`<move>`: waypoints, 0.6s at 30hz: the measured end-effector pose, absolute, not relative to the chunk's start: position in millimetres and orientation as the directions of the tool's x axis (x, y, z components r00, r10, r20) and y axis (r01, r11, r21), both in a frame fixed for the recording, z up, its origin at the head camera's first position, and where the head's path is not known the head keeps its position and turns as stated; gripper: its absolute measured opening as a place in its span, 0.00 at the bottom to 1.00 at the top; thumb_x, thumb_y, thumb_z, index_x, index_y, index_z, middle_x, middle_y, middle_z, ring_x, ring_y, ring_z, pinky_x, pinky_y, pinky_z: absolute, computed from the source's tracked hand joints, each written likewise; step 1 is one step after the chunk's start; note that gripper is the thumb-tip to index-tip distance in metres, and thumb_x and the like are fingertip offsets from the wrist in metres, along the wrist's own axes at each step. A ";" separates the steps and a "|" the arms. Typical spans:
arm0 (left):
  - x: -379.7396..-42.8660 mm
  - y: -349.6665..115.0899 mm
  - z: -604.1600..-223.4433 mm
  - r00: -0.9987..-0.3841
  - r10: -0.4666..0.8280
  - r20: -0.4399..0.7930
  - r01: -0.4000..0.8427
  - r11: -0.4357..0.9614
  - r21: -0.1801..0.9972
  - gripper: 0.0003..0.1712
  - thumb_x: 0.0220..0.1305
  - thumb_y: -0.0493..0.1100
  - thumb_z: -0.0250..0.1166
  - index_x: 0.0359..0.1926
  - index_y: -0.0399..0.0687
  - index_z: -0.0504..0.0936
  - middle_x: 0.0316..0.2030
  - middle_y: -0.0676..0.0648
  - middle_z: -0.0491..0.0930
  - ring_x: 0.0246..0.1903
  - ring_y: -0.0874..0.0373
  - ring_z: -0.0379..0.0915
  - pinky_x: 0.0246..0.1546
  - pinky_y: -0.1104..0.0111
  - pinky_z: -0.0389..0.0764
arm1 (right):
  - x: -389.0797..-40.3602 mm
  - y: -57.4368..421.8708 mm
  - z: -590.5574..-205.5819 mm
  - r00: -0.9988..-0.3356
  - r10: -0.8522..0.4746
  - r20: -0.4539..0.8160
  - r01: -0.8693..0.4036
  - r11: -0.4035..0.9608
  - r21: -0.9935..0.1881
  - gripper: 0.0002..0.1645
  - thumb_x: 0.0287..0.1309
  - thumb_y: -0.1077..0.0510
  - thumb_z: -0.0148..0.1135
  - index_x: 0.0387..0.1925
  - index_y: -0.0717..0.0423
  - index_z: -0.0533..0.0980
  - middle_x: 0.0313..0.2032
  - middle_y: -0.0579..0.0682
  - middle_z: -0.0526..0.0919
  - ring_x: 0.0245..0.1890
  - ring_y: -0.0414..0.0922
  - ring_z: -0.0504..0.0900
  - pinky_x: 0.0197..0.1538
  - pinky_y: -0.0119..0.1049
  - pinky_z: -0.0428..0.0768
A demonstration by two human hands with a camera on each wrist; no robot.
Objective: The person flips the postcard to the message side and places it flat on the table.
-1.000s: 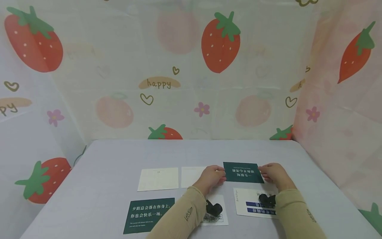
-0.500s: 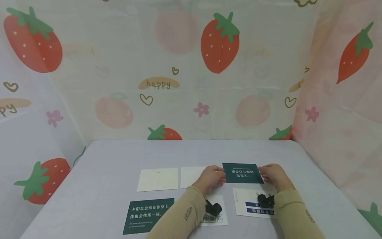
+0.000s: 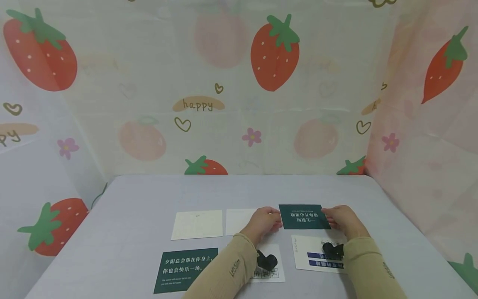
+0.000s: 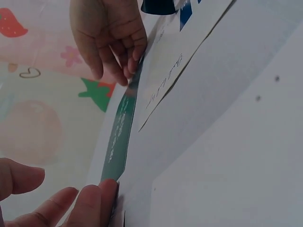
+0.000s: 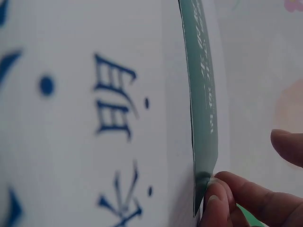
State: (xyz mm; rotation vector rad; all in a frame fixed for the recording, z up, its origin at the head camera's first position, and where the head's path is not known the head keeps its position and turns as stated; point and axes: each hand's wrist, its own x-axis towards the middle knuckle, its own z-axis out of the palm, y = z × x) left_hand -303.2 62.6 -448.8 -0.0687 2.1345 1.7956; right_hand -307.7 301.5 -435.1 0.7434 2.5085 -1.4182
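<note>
A dark green postcard with white lettering lies flat at the back right, its text upside down in the head view. My left hand is at its left edge, fingertips touching the card and thumb held apart, as the left wrist view shows. At the opposite edge is my right hand; its fingertips touch the card's corner while the thumb stays away from it. Nearer to me, a white postcard with blue bands lies partly under my right wrist.
To the left lie a cream card, a white card partly behind my left hand, and another green postcard. My left sleeve covers part of a white card with boxed characters. Strawberry-print sheets enclose the white table.
</note>
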 end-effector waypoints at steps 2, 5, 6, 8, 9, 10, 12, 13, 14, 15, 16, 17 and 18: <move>-303.1 62.5 -448.0 -0.937 0.194 -0.292 -0.254 0.198 0.947 0.12 0.59 0.41 0.59 0.44 0.43 0.79 0.31 0.47 0.80 0.28 0.59 0.77 0.29 0.72 0.78 | -307.2 301.7 -435.1 -0.867 0.333 -0.370 0.489 0.432 -0.758 0.30 0.59 0.53 0.56 0.53 0.74 0.64 0.40 0.61 0.76 0.36 0.47 0.75 0.27 0.25 0.75; -303.1 62.4 -447.4 -0.935 0.205 -0.288 -0.247 0.202 0.948 0.12 0.58 0.40 0.59 0.44 0.43 0.79 0.30 0.47 0.80 0.27 0.60 0.76 0.27 0.73 0.77 | -307.1 302.0 -435.7 -0.868 0.334 -0.368 0.488 0.430 -0.760 0.30 0.60 0.53 0.55 0.53 0.74 0.65 0.39 0.60 0.75 0.35 0.46 0.74 0.27 0.24 0.75; -303.0 62.5 -447.4 -0.935 0.209 -0.287 -0.246 0.202 0.948 0.12 0.58 0.40 0.59 0.44 0.43 0.79 0.30 0.47 0.80 0.27 0.60 0.76 0.27 0.73 0.77 | -306.9 301.9 -435.8 -0.868 0.334 -0.367 0.487 0.430 -0.760 0.29 0.60 0.53 0.55 0.53 0.73 0.65 0.38 0.59 0.76 0.34 0.46 0.74 0.27 0.24 0.74; -302.9 62.5 -447.2 -0.933 0.215 -0.290 -0.248 0.200 0.948 0.12 0.58 0.40 0.59 0.44 0.43 0.79 0.30 0.47 0.80 0.26 0.61 0.76 0.27 0.74 0.77 | -306.7 301.3 -436.0 -0.865 0.341 -0.368 0.490 0.421 -0.763 0.29 0.60 0.52 0.55 0.52 0.73 0.65 0.36 0.58 0.76 0.33 0.45 0.74 0.27 0.24 0.74; -302.8 62.5 -447.2 -0.931 0.218 -0.291 -0.250 0.197 0.948 0.12 0.58 0.39 0.59 0.44 0.43 0.79 0.30 0.47 0.80 0.26 0.62 0.76 0.26 0.74 0.77 | -306.8 300.9 -436.0 -0.864 0.344 -0.368 0.492 0.418 -0.764 0.28 0.60 0.52 0.54 0.51 0.72 0.66 0.36 0.57 0.76 0.32 0.44 0.73 0.27 0.25 0.74; -302.8 62.6 -447.2 -0.930 0.220 -0.293 -0.253 0.193 0.948 0.12 0.58 0.39 0.59 0.44 0.43 0.79 0.30 0.47 0.80 0.26 0.62 0.76 0.26 0.74 0.77 | -306.7 300.6 -435.9 -0.864 0.345 -0.367 0.492 0.418 -0.764 0.27 0.60 0.52 0.54 0.51 0.72 0.66 0.35 0.56 0.75 0.32 0.44 0.73 0.27 0.25 0.74; -302.6 62.8 -447.3 -0.930 0.223 -0.293 -0.254 0.190 0.948 0.12 0.59 0.39 0.59 0.44 0.43 0.79 0.30 0.47 0.80 0.25 0.62 0.76 0.27 0.75 0.78 | -307.2 300.0 -435.8 -0.864 0.347 -0.366 0.490 0.408 -0.770 0.26 0.60 0.52 0.54 0.50 0.72 0.67 0.32 0.55 0.75 0.29 0.43 0.73 0.27 0.26 0.74; -302.6 63.0 -447.5 -0.929 0.224 -0.293 -0.254 0.189 0.949 0.12 0.59 0.39 0.59 0.45 0.43 0.79 0.31 0.47 0.80 0.25 0.62 0.76 0.27 0.75 0.78 | -307.6 299.9 -436.0 -0.863 0.347 -0.367 0.490 0.402 -0.773 0.26 0.60 0.53 0.54 0.50 0.72 0.67 0.32 0.54 0.75 0.28 0.42 0.73 0.27 0.26 0.75; -302.6 63.1 -447.8 -0.930 0.225 -0.292 -0.252 0.190 0.949 0.12 0.59 0.39 0.59 0.45 0.43 0.79 0.31 0.47 0.80 0.25 0.62 0.76 0.27 0.75 0.78 | -307.9 300.0 -436.1 -0.863 0.347 -0.366 0.489 0.399 -0.776 0.26 0.60 0.53 0.54 0.50 0.72 0.67 0.31 0.54 0.75 0.27 0.41 0.72 0.28 0.27 0.75; -302.6 63.3 -448.0 -0.930 0.224 -0.292 -0.252 0.191 0.949 0.13 0.59 0.40 0.59 0.45 0.43 0.79 0.30 0.47 0.80 0.25 0.62 0.76 0.27 0.74 0.78 | -308.0 300.2 -436.5 -0.864 0.345 -0.366 0.488 0.397 -0.778 0.26 0.60 0.53 0.54 0.50 0.72 0.67 0.31 0.53 0.75 0.26 0.40 0.72 0.28 0.27 0.75; -302.7 63.4 -448.3 -0.930 0.224 -0.290 -0.249 0.194 0.949 0.12 0.59 0.40 0.59 0.45 0.43 0.79 0.30 0.47 0.80 0.25 0.62 0.76 0.27 0.74 0.78 | -308.2 300.4 -436.8 -0.865 0.343 -0.366 0.486 0.394 -0.780 0.26 0.60 0.53 0.54 0.50 0.72 0.67 0.30 0.53 0.75 0.26 0.39 0.72 0.28 0.27 0.75; -302.9 63.5 -448.6 -0.931 0.225 -0.289 -0.247 0.196 0.949 0.12 0.59 0.40 0.59 0.45 0.43 0.79 0.30 0.47 0.80 0.25 0.62 0.76 0.27 0.74 0.78 | -308.2 300.6 -437.0 -0.866 0.341 -0.365 0.484 0.392 -0.783 0.26 0.61 0.53 0.54 0.51 0.72 0.67 0.30 0.53 0.76 0.25 0.39 0.72 0.28 0.27 0.75; -303.1 63.6 -448.9 -0.931 0.225 -0.288 -0.246 0.198 0.949 0.12 0.59 0.40 0.59 0.44 0.43 0.79 0.30 0.47 0.79 0.26 0.62 0.76 0.27 0.74 0.78 | -308.0 300.7 -437.2 -0.867 0.341 -0.364 0.483 0.390 -0.784 0.27 0.61 0.53 0.54 0.51 0.72 0.66 0.31 0.53 0.76 0.25 0.38 0.72 0.28 0.27 0.75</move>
